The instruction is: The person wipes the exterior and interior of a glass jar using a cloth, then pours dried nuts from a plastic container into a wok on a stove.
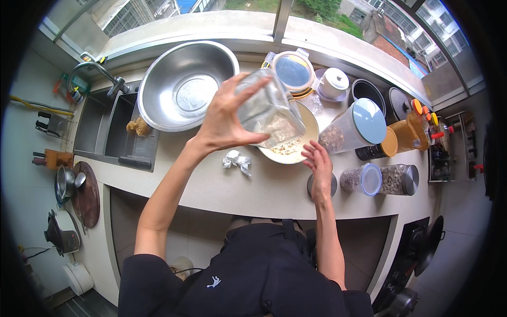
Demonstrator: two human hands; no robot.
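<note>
My left hand grips a clear square-sided jar, tilted over a cream-coloured bowl. Pale dried pieces lie in the bowl, and some similar pale stuff shows through the jar's lower end. My right hand is beside the bowl's right edge, fingers apart and holding nothing. Partly under my right hand and wrist, a dark round lid lies on the counter. A crumpled white tissue rests on the counter, left of the bowl.
A large steel basin overlaps the edge of the double sink. Glass containers with blue-rimmed lids, a lidded white cup, a tall plastic canister and jars of dried goods stand behind and right of the bowl.
</note>
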